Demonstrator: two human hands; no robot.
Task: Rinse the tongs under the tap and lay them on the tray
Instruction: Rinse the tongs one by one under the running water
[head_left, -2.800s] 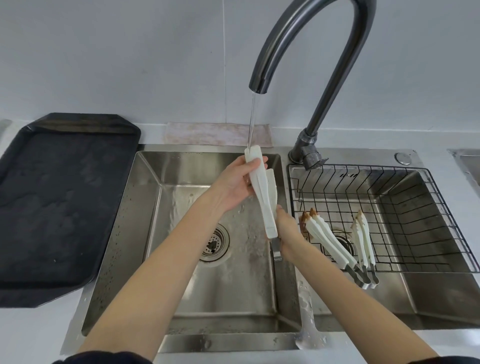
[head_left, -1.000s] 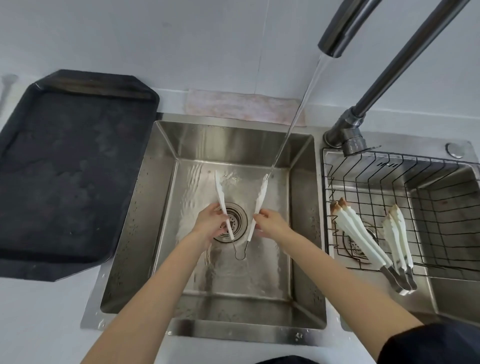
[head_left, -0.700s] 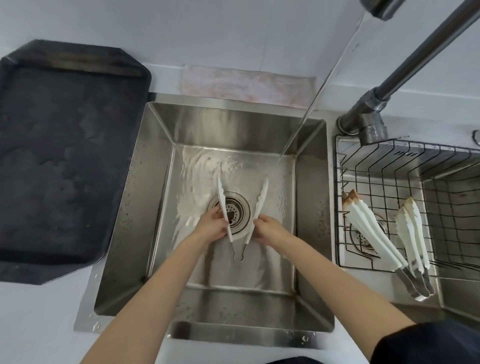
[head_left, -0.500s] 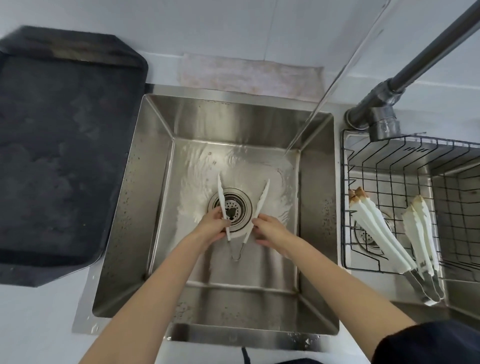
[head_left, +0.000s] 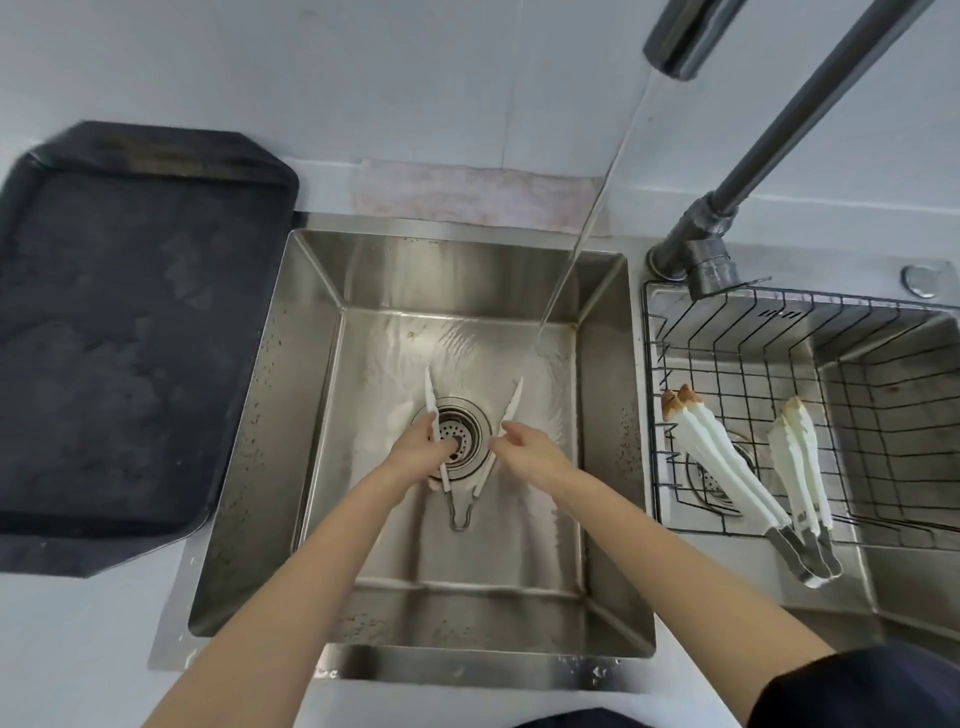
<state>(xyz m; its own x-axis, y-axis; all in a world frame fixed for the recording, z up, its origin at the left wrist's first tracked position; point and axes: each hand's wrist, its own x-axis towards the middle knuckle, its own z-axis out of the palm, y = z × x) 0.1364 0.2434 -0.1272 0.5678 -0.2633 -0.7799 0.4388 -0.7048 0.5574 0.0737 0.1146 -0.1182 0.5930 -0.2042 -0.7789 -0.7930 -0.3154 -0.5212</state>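
Observation:
White tongs (head_left: 511, 402) with a metal loop at the near end are spread in a V low in the left sink basin (head_left: 311, 395), over the drain. My left hand (head_left: 415, 452) grips the left arm of the tongs. My right hand (head_left: 524, 449) holds the right arm between fingers and thumb. Water falls from the dark tap spout (head_left: 675, 47) and lands just beyond the right tip. The black tray (head_left: 119, 338) lies on the counter to the left of the sink, with nothing on it.
Two more white tongs (head_left: 722, 462), one pair with brown-stained tips, lie in a black wire basket (head_left: 883, 332) over the right basin. A pinkish cloth (head_left: 478, 197) lies behind the sink against the wall. The tap stem (head_left: 810, 98) rises at the upper right.
The tongs went from upright under the stream to low over the drain, spread open with one hand on each arm. In the last half second the hands barely moved; the camera shifted.

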